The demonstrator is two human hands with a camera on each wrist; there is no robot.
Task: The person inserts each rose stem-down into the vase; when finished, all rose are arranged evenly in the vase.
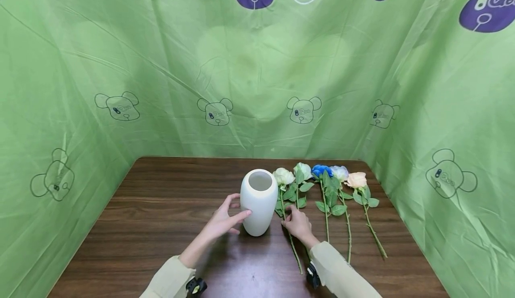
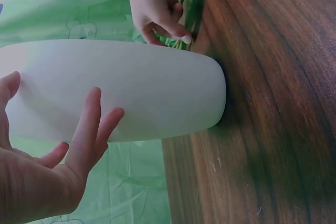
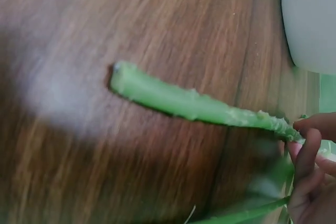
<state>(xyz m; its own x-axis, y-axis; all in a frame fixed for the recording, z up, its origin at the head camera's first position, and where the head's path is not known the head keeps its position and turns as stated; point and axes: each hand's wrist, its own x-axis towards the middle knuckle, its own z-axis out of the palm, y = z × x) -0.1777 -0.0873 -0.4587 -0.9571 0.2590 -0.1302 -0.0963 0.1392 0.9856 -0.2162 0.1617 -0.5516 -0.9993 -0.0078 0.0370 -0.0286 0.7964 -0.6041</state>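
A tall white vase (image 1: pixel 259 208) stands upright on the wooden table. My left hand (image 1: pixel 222 220) touches its left side with fingers spread and fairly straight, the thumb across the front; the same hand (image 2: pixel 58 166) shows against the vase wall (image 2: pixel 131 87) in the left wrist view. To the right of the vase, my right hand (image 1: pixel 298 224) pinches the stem of the leftmost white artificial rose (image 1: pixel 283 176). The cut end of that stem (image 3: pixel 157 95) points away from the fingers (image 3: pixel 307 153) in the right wrist view, close over the tabletop.
Beside the held rose lie another whitish rose (image 1: pixel 302 171), a blue one (image 1: pixel 322 170), a pale lilac one (image 1: pixel 339 173) and a peach one (image 1: pixel 356 180), stems toward me. Green printed cloth (image 1: pixel 257 65) surrounds the dark wooden table (image 1: pixel 169 190).
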